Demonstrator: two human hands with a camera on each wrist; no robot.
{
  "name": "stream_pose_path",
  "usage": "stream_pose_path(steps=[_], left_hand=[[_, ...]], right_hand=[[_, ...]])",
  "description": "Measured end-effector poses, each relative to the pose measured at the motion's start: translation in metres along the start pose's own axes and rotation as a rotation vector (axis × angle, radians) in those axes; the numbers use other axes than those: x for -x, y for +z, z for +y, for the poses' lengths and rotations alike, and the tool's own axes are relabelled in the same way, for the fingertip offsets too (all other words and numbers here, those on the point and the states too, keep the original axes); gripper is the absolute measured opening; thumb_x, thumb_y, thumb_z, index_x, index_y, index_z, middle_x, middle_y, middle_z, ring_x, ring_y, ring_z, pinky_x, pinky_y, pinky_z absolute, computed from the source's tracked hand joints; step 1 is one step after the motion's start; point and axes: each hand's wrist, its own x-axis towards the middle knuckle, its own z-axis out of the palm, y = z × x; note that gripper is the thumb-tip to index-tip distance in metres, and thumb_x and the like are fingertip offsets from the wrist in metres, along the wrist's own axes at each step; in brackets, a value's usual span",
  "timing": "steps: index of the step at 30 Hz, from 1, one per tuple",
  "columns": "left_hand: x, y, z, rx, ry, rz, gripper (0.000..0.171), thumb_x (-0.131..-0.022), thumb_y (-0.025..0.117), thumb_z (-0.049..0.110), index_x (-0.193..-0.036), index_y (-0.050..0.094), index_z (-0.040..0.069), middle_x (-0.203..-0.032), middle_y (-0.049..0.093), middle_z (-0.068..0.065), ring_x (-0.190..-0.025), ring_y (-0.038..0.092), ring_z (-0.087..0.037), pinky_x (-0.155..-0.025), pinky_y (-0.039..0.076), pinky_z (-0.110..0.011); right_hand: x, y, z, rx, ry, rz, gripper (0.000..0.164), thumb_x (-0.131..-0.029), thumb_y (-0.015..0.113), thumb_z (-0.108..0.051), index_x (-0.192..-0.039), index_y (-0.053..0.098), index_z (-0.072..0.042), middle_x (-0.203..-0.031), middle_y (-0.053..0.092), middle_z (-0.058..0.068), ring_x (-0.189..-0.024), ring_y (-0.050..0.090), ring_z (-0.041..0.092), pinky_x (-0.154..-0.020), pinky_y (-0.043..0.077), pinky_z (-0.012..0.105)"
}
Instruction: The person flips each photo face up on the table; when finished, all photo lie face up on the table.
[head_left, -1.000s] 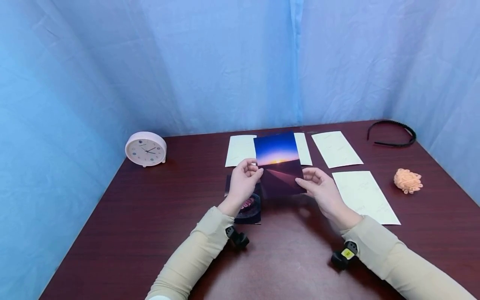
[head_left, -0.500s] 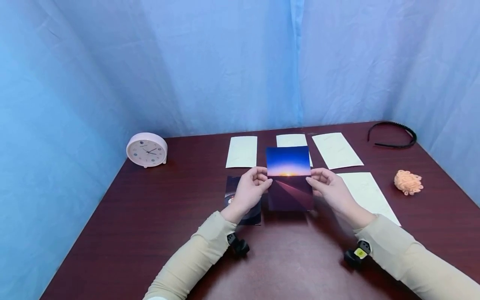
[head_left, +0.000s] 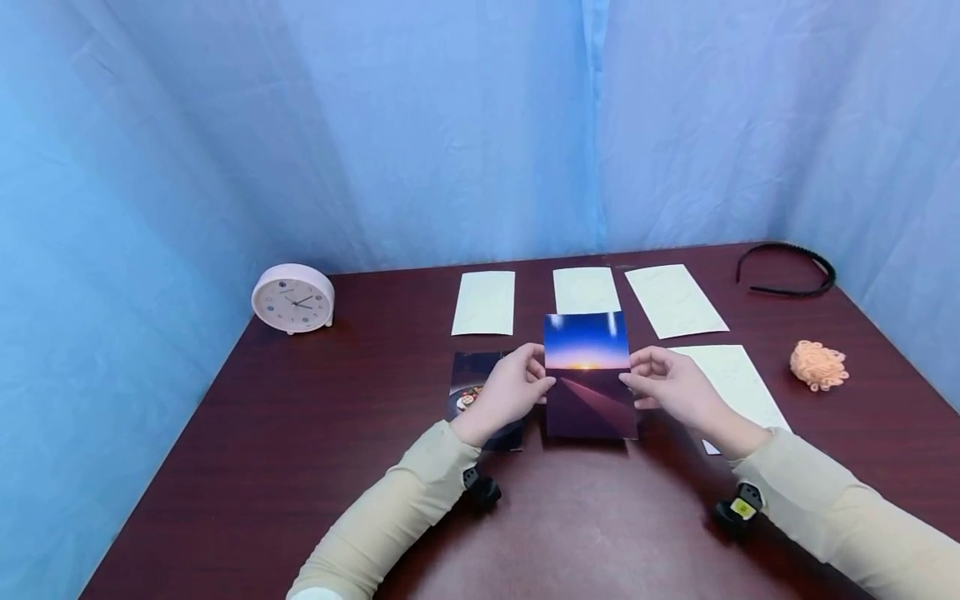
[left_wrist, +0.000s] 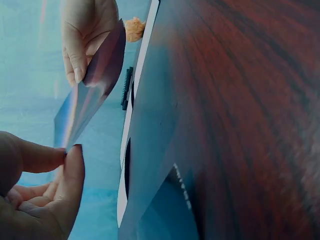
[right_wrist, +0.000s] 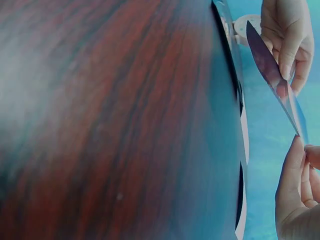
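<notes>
A glossy sunset photo print [head_left: 589,400] is held between both hands in the head view, picture side facing me. My left hand [head_left: 512,392] pinches its left edge between thumb and fingers. On the opposite edge, my right hand [head_left: 671,390] pinches it the same way. Both wrist views show the print [left_wrist: 102,75] raised off the table and slightly bowed. Partly hidden under the left forearm lies a dark food photo [head_left: 472,375]. A white card [head_left: 588,287] lies behind the held print, its near end covered.
More white cards lie at back left [head_left: 483,302], at back right [head_left: 675,300] and beneath the right hand [head_left: 738,379]. A round clock [head_left: 293,300] stands far left. A black headband [head_left: 787,292] and peach yarn flower [head_left: 817,365] lie on the right.
Both hands have brought the sunset print nearer and to the right, lower over the table. It was tilted and is now nearly straight, uncovering more of the white cards behind.
</notes>
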Motion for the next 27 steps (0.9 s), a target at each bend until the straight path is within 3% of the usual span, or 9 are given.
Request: stream_pose_path(steps=[10,17,22,25,27], left_hand=[[-0.002,0.005,0.009,-0.285,-0.060,-0.146,0.064,-0.087,0.068,0.009,-0.141,0.038,-0.006,-0.076,0.061,-0.002,-0.061,0.066,-0.010,-0.062,0.049,-0.016],[-0.005,0.007,0.006,-0.294,-0.110,-0.220,0.067,-0.086,0.070,0.011,-0.141,0.036,-0.006,-0.070,0.058,0.001,-0.059,0.066,-0.010,-0.066,0.049,-0.017],[-0.009,0.010,0.005,-0.320,-0.143,-0.278,0.068,-0.086,0.070,0.015,-0.141,0.036,-0.007,-0.066,0.062,0.001,-0.058,0.065,-0.008,-0.087,0.050,-0.022],[-0.010,0.012,0.004,-0.354,-0.157,-0.306,0.056,-0.085,0.071,0.016,-0.130,0.047,-0.008,-0.064,0.063,0.000,-0.056,0.065,-0.007,-0.088,0.049,-0.021],[-0.010,0.013,0.003,-0.358,-0.170,-0.318,0.046,-0.085,0.072,0.016,-0.120,0.052,-0.007,-0.063,0.063,-0.001,-0.056,0.065,-0.008,-0.081,0.051,-0.020]], right_hand=[[0.000,-0.001,0.004,0.116,0.087,-0.070,0.029,-0.089,0.065,-0.011,-0.104,0.052,0.009,-0.073,0.066,0.001,-0.059,0.061,0.010,-0.059,0.057,0.028],[-0.002,-0.003,0.006,0.148,0.110,-0.117,0.027,-0.088,0.065,-0.010,-0.103,0.051,0.009,-0.069,0.063,0.001,-0.057,0.062,0.013,-0.056,0.056,0.027],[-0.002,-0.004,0.007,0.174,0.130,-0.148,0.030,-0.085,0.067,-0.008,-0.104,0.051,0.009,-0.069,0.062,0.001,-0.058,0.060,0.012,-0.056,0.056,0.028],[-0.003,-0.004,0.007,0.196,0.133,-0.162,0.032,-0.084,0.069,-0.007,-0.105,0.050,0.009,-0.070,0.063,0.002,-0.059,0.060,0.013,-0.056,0.056,0.028],[-0.004,-0.003,0.008,0.209,0.134,-0.165,0.033,-0.083,0.069,-0.006,-0.105,0.050,0.010,-0.070,0.063,0.003,-0.059,0.060,0.012,-0.055,0.056,0.028]])
